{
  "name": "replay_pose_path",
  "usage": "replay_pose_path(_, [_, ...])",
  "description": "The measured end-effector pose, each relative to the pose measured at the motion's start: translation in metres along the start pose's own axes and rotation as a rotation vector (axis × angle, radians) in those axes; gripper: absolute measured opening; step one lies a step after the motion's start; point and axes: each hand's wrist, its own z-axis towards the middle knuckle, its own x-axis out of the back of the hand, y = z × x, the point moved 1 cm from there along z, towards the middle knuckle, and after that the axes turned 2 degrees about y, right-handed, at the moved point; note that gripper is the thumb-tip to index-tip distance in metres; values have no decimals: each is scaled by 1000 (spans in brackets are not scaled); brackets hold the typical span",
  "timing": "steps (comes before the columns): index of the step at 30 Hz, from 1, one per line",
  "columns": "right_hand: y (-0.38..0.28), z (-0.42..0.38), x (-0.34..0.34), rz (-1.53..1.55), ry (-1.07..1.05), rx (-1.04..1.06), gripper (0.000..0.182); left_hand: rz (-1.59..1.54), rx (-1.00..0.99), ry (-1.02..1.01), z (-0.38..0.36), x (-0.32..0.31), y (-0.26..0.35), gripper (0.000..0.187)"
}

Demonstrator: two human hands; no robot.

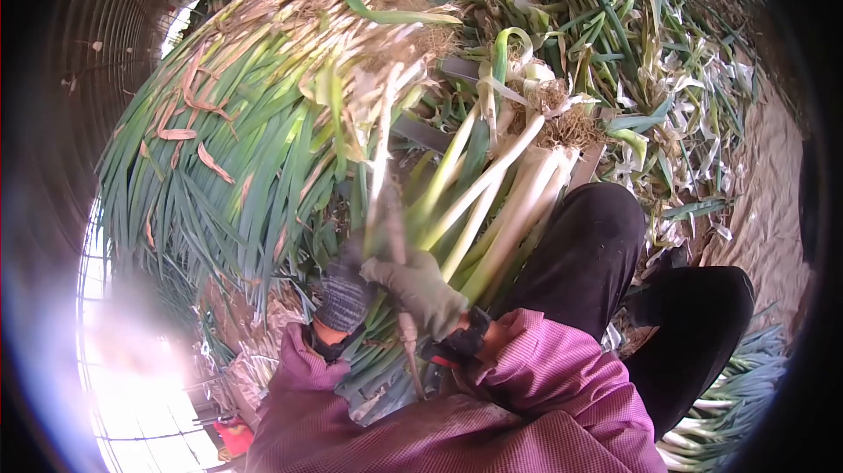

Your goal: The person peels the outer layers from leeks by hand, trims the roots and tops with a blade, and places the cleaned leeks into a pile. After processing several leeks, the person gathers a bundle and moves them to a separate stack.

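Note:
My left hand [342, 288], in a dark grey knitted glove, is closed at the lower end of a pale green onion stalk [381, 144] that stands up in front of me. Right beside it, my right hand [417, 288], in a light grey-green glove, has its fingers bent near the same stalk and over brownish leaves. Motion blur hides what the right fingers hold. Thick white green onions [518, 218], with brown roots [566, 117] at the top, lean between my hands and my knee.
A big heap of unpeeled green onions [228, 148] fills the left. Stripped leaves [667, 78] are piled at the upper right beside brown sheeting [773, 201]. More green onions [738, 385] lie at the lower right. My bent knee [597, 236] is right of my hands.

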Motion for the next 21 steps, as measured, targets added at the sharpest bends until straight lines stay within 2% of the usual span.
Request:
replay_pose_path(4, [6, -30, 8, 59, 125, 78, 31, -7, -110, -101, -19, -8, 7, 56])
replay_pose_path(6, [9, -47, 12, 56, 226, 54, 30, 159, -201, -130, -23, -13, 18, 61])
replay_pose_path(7, [22, -50, 15, 150, 246, 115, 28, 236, -267, -132, -28, -15, 23, 64])
replay_pose_path(10, [32, -77, 22, 158, 338, 81, 27, 366, -120, -343, -28, -33, 51, 68])
replay_pose_path(11, [43, -74, 25, 233, 340, 155, 25, 312, -340, -96, -35, -48, 41, 61])
replay_pose_path(14, [40, -88, 26, 158, 377, 62, 25, 379, -217, -206, -27, -54, 43, 54])
replay_pose_path(15, [38, -95, 18, 151, 364, 149, 27, 340, -220, -161, -27, -54, 42, 42])
replay_pose_path(18, [43, -113, -3, 62, 357, 227, 25, 346, -226, -139, -29, -56, 40, 39])
replay_pose_path(21, [45, -123, -10, -32, 338, 119, 30, 367, -248, -149, -28, -54, 40, 36])
